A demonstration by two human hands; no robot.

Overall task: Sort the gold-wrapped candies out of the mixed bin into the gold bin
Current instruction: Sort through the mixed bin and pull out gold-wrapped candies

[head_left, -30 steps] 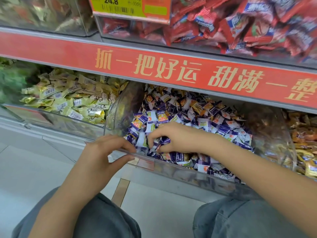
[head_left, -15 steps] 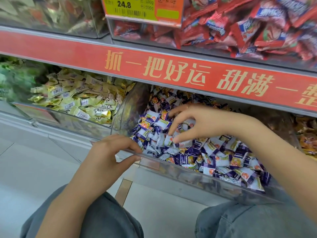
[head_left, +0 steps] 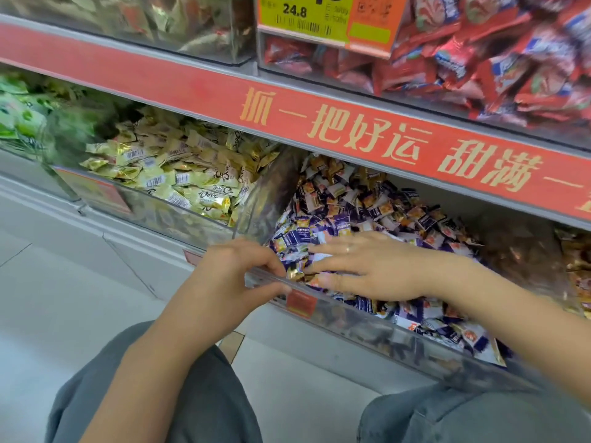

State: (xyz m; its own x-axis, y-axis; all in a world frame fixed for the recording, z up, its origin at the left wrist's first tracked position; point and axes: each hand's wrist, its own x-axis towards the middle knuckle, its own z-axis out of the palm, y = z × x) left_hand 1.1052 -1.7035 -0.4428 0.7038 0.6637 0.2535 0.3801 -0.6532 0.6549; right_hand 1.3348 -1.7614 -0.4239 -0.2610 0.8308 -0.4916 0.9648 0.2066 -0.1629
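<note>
Writing: I read "24.8" on the yellow price tag (head_left: pixel 315 19), "Dove" on wrappers in the gold bin (head_left: pixel 153 206), and gold Chinese characters on the red shelf strip (head_left: pixel 319 123).
Gold candy: one gold-wrapped candy (head_left: pixel 295 272) sits at the mixed bin (head_left: pixel 415 343) front rim, between my hands; its long axis I cannot tell.
Left hand (head_left: pixel 235 279): I see it gripping the rim, fingers over, thumb under.
Right hand (head_left: pixel 361 266): flat, fingers straight and spread, pressing the purple candies (head_left: pixel 367 212), pointing left, holding nothing.

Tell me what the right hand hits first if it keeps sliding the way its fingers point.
Probably the gold-wrapped candy at the right hand's fingertips, just inside the mixed bin's front rim; the left hand's fingers lie right beyond it. Depth is unclear.
</note>
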